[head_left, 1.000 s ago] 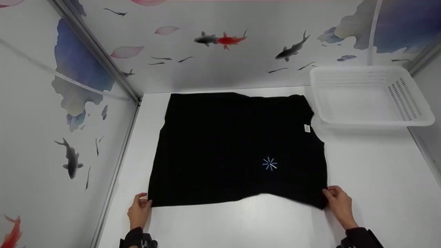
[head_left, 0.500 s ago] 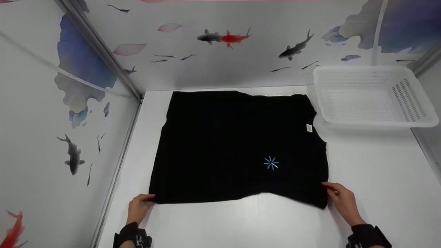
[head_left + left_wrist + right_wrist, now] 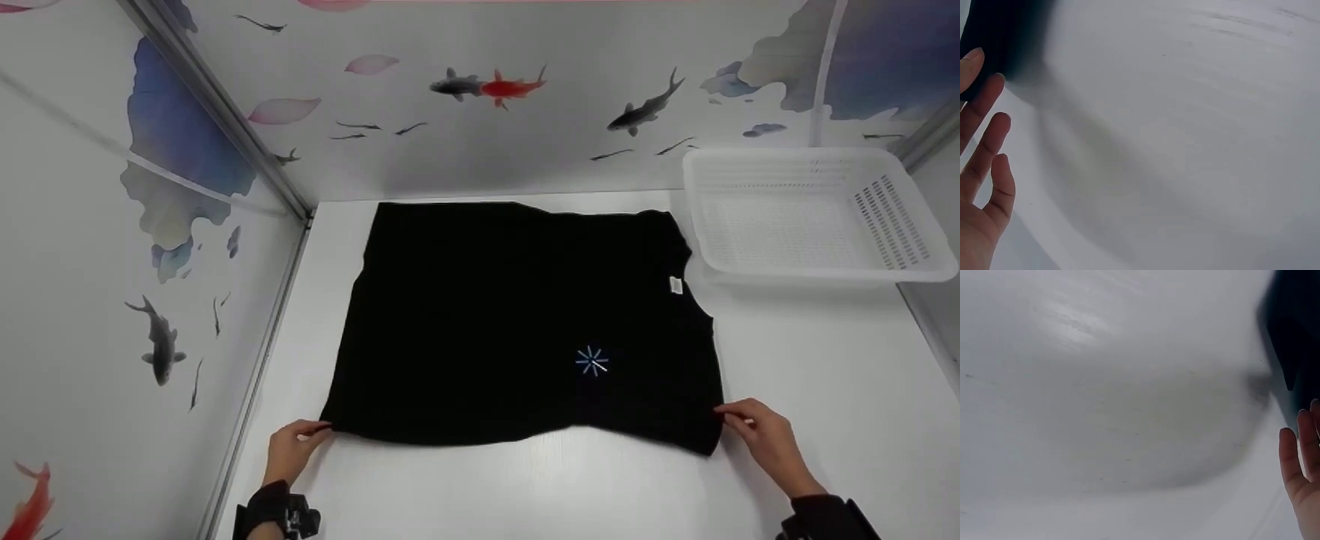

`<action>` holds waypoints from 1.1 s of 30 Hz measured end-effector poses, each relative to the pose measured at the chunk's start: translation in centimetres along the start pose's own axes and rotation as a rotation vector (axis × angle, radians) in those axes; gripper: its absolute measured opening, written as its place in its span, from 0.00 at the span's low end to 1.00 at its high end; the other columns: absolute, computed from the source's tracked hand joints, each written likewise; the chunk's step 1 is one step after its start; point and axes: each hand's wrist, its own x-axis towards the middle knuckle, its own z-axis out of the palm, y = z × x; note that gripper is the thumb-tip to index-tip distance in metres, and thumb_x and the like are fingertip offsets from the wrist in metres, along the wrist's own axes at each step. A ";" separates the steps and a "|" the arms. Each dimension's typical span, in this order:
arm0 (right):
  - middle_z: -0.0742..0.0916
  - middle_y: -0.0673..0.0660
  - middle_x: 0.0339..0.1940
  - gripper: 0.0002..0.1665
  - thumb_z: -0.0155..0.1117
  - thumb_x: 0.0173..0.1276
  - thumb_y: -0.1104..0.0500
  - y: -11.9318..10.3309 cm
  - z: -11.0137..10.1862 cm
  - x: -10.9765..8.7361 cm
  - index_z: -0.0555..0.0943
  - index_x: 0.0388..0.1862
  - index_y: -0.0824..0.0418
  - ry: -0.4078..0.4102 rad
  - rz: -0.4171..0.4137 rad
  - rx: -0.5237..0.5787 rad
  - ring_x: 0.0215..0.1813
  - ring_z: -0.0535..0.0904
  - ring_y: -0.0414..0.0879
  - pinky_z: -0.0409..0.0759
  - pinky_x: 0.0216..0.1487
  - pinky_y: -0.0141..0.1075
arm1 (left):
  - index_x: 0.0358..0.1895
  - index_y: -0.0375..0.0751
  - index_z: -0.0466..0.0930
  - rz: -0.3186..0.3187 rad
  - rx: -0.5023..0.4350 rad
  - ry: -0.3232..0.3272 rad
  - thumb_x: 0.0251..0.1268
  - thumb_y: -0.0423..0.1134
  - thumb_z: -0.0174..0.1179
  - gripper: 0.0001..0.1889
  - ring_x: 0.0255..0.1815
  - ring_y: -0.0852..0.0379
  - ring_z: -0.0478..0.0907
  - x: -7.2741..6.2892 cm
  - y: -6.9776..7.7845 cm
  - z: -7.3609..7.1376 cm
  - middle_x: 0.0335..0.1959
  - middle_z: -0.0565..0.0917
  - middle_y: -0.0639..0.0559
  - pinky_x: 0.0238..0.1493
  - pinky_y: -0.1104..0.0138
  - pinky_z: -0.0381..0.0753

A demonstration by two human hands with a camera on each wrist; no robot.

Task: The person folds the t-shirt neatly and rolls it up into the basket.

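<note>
A black T-shirt [image 3: 487, 322] lies spread sideways on the white table, its hem to the left and its neckline to the right. A small white label [image 3: 676, 285] shows at the neck, and a pale starburst print [image 3: 592, 361] is on the near half. My left hand [image 3: 291, 448] pinches the near left corner between thumb and index finger; in the left wrist view its other fingers [image 3: 999, 188] are spread off the cloth. At the near right edge, my right hand [image 3: 766, 439] pinches the fabric with its fingertips. The right wrist view catches only part of that hand.
A white perforated plastic basket [image 3: 810, 277] stands at the back right, close to the shirt's neck side. Walls printed with fish and petals border the table [image 3: 510, 495] at the back and left. Black straps with small devices [image 3: 300, 516] sit on the wrists.
Both hands have shifted slightly outward, the left to the left and the right to the right. The left fingers have changed from resting at the corner to pinching it, and the near edge now bows.
</note>
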 end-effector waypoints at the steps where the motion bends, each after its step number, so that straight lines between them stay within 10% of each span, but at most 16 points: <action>1: 0.84 0.52 0.29 0.11 0.66 0.54 0.80 0.0 0.1 0.0 0.85 0.31 0.68 -0.007 0.004 -0.003 0.34 0.73 0.24 0.69 0.33 0.16 | 0.38 0.32 0.88 -0.006 -0.003 -0.006 0.57 0.32 0.70 0.08 0.36 0.51 0.80 0.1 0.0 0.0 0.35 0.86 0.43 0.41 0.64 0.75; 9: 0.82 0.49 0.37 0.10 0.65 0.56 0.80 -1.0 -0.7 1.3 0.85 0.31 0.67 -0.012 -0.001 0.058 0.42 0.69 0.18 0.70 0.34 0.16 | 0.37 0.29 0.87 0.042 -0.091 0.018 0.58 0.29 0.68 0.06 0.48 0.40 0.76 1.5 1.2 -0.9 0.43 0.82 0.37 0.53 0.52 0.72; 19: 0.79 0.29 0.39 0.16 0.58 0.74 0.56 -3.2 -2.6 5.9 0.83 0.47 0.68 -0.047 0.250 0.121 0.43 0.69 0.18 0.68 0.40 0.23 | 0.46 0.27 0.82 0.029 -0.170 0.056 0.67 0.32 0.61 0.11 0.51 0.38 0.78 7.9 6.0 -1.8 0.44 0.84 0.34 0.55 0.53 0.73; 33: 0.84 0.62 0.48 0.20 0.49 0.73 0.60 -2.9 -1.1 11.8 0.78 0.53 0.74 -0.072 0.497 0.151 0.43 0.73 0.35 0.67 0.46 0.35 | 0.48 0.22 0.78 -0.010 -0.099 0.132 0.69 0.31 0.56 0.13 0.46 0.33 0.78 13.8 8.1 0.1 0.43 0.81 0.28 0.51 0.47 0.73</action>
